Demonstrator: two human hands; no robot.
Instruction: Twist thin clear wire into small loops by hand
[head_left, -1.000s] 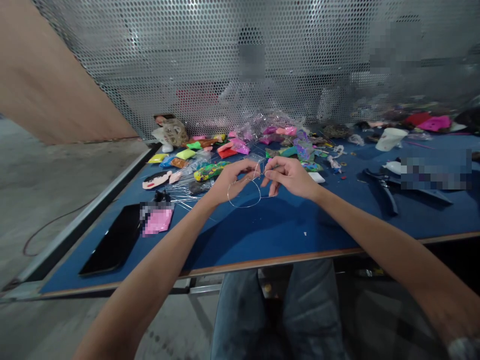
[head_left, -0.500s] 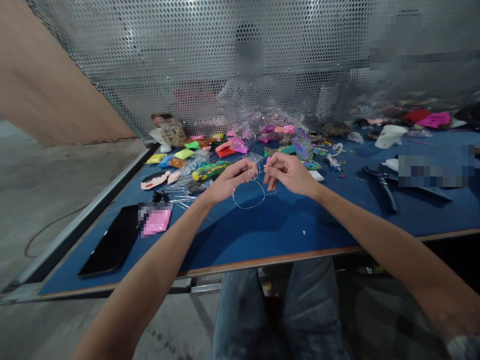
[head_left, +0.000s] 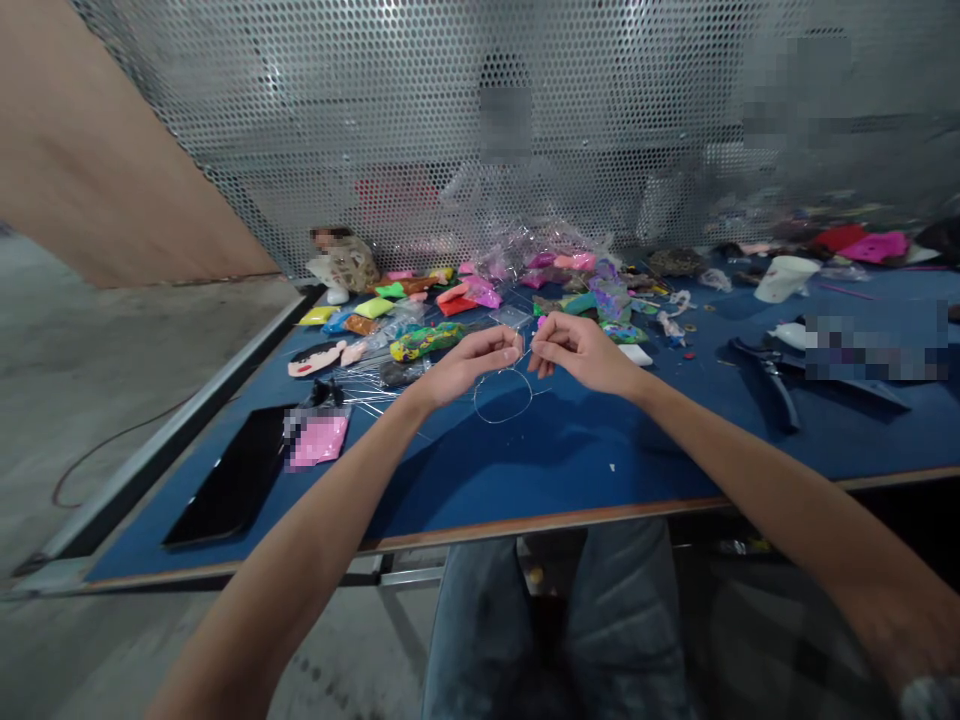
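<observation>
Wire loop [head_left: 497, 422], thin and roughly round, hanging below and between the two hands, apparently in the air above the blue tabletop [head_left: 540, 475]. Left hand [head_left: 480, 360]: thumb and fingers drawn together, apparently clamped on the wire near the top of the loop. Right hand [head_left: 581, 352]: thumb pressed towards the forefinger, seemingly on the wire as well; the strand is too fine for the exact contact to be made out. A short end of wire projects sideways from the loop, just below the right fingers.

Likely faults: the slender strand offers little to grip, so a slackened pinch on either side could let it slip and the loop spring wider or lose its round form. Uneven pull between the hands could kink the wire or draw the loop oval. The projecting end could prick a finger or catch on one as the hands shift. To the left, near the forearm, lies a spread of thin straight rods [head_left: 364, 388], beside a mottled yellow-green lump [head_left: 424, 341]; were the hands to drift that way, loop and rods might tangle. The dark-handled tool [head_left: 772, 385] lies well apart, to the right.
</observation>
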